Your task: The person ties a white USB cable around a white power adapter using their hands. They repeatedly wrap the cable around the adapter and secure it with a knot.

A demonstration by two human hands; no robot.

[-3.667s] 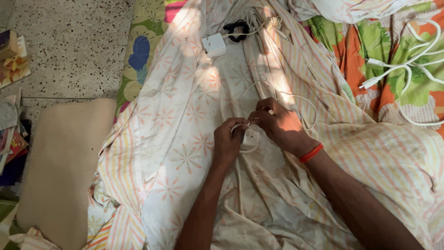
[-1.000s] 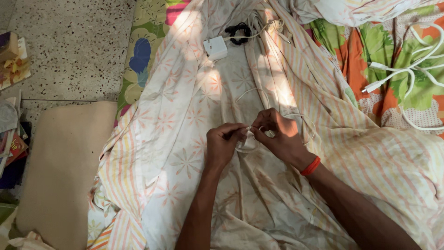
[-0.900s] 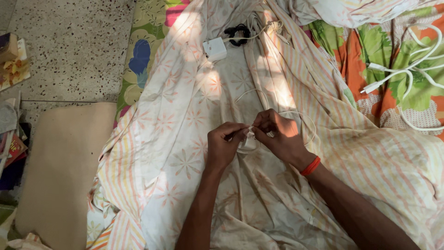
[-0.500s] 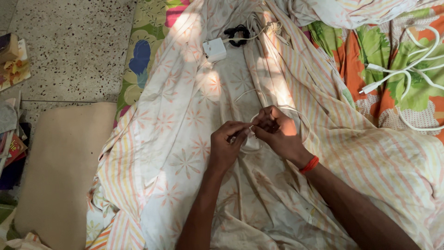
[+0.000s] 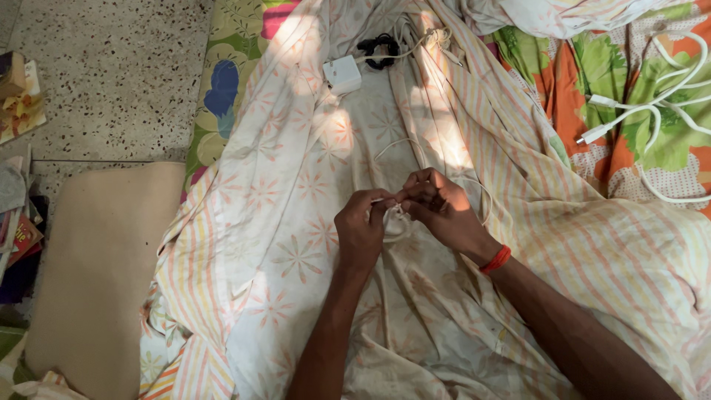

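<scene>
Cable: a thin white cable (image 5: 398, 222) is gathered into a small coil between the two hands, over the middle of a pale floral-and-striped sheet (image 5: 296, 222).
Left hand: the left hand (image 5: 361, 230) is closed on the coil, thumb and fingers pinching its near side, with loops showing just below the pinch.
Right hand: the right hand (image 5: 443, 211) is closed too, its fingertips pressed on the cable end right beside the left thumb; the two pinches touch or nearly touch. An orange thread band (image 5: 495, 259) sits on that wrist.
Loose run: beyond the right-hand grip a slack arc of the same cable lies on the sheet and curves back toward the hands; another strand leads away from the grip, up the sheet.
Doing it well: judging from the tight pinch, the coil should be held flat and firm by the left hand while the right keeps light tension on the end, so the loops stay even and do not spring open.
Further out: a white square charger (image 5: 341, 73) and a black coiled band (image 5: 382, 43) lie well beyond the grip; other white cables (image 5: 637, 111) rest on the green-and-orange floral cloth (image 5: 592, 67) far off to the right.
</scene>
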